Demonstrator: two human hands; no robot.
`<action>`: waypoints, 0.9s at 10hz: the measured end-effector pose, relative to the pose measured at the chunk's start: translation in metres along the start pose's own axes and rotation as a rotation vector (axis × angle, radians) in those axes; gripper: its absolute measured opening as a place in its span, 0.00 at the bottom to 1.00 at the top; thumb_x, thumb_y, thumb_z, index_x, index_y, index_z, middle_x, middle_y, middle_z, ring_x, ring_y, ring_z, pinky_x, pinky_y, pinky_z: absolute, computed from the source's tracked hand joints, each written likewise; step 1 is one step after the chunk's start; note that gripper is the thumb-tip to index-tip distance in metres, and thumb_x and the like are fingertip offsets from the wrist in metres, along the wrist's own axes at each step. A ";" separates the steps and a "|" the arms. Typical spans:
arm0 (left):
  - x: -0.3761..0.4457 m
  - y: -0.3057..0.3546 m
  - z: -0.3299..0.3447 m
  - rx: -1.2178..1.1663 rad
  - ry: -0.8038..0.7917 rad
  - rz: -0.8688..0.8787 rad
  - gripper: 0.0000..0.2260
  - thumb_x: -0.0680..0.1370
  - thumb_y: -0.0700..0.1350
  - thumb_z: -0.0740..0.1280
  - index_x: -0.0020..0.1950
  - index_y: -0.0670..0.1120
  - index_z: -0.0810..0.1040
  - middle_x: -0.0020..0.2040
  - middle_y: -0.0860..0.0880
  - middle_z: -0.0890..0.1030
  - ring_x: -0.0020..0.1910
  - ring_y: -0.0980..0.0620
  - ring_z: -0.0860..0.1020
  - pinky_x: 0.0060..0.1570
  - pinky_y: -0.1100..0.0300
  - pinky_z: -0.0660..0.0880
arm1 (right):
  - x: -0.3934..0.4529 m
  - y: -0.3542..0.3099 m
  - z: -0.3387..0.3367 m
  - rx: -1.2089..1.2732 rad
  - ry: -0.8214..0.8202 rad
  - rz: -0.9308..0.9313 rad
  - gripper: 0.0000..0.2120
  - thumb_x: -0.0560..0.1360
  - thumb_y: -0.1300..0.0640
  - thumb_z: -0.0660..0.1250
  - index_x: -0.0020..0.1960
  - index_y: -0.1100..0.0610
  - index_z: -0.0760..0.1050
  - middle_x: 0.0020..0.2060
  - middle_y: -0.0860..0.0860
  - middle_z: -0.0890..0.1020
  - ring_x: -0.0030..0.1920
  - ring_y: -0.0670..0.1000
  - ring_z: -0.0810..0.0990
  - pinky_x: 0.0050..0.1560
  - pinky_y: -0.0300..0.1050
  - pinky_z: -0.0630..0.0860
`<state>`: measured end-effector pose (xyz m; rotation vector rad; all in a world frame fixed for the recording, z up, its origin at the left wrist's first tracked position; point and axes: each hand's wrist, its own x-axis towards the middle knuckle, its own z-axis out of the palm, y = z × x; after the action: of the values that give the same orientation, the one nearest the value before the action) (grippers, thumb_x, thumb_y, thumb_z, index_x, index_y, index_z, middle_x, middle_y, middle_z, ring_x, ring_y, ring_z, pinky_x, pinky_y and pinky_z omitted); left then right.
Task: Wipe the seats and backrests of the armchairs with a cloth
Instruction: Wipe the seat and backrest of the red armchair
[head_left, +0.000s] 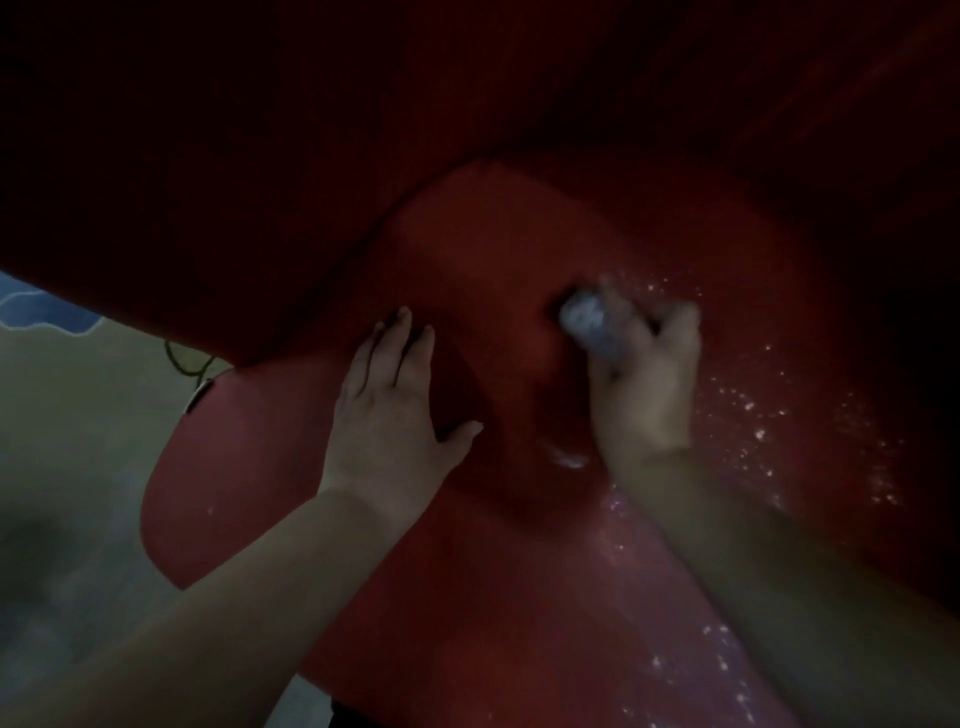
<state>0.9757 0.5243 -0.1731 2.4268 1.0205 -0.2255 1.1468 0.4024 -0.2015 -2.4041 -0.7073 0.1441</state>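
Nearest, both forearms reach over the red seat (467, 597), where the left hand (387, 410) lies flat with fingers spread, bracing, and the right hand (644, 379) clenches a bunched grey cloth (589, 322) against the cushion. To wipe well, I judge the cloth should sweep firmly across the pale specks (753, 410) just right of that hand, working toward the dark backrest (467, 104) rising beyond.
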 end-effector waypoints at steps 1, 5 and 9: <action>0.001 0.008 0.002 0.007 -0.002 0.029 0.42 0.71 0.61 0.69 0.78 0.48 0.53 0.79 0.51 0.48 0.77 0.52 0.44 0.76 0.56 0.47 | -0.035 -0.015 0.002 0.035 -0.161 -0.120 0.21 0.76 0.63 0.65 0.67 0.48 0.73 0.54 0.53 0.71 0.55 0.50 0.70 0.56 0.42 0.72; 0.015 0.031 0.005 0.027 0.008 0.078 0.34 0.76 0.52 0.66 0.78 0.46 0.55 0.79 0.50 0.50 0.77 0.51 0.47 0.74 0.61 0.42 | -0.016 0.024 -0.013 0.022 -0.025 0.162 0.21 0.74 0.57 0.62 0.67 0.46 0.72 0.58 0.54 0.72 0.56 0.48 0.68 0.54 0.32 0.60; 0.031 0.048 0.010 -0.005 -0.028 0.068 0.31 0.78 0.48 0.63 0.78 0.53 0.53 0.79 0.52 0.47 0.77 0.53 0.44 0.75 0.56 0.46 | -0.009 0.036 -0.023 0.079 0.026 0.108 0.16 0.78 0.59 0.61 0.65 0.56 0.75 0.50 0.44 0.67 0.48 0.34 0.66 0.58 0.35 0.68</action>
<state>1.0320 0.5101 -0.1738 2.4419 0.9241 -0.2333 1.1615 0.3615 -0.2054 -2.3644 -0.5498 0.1809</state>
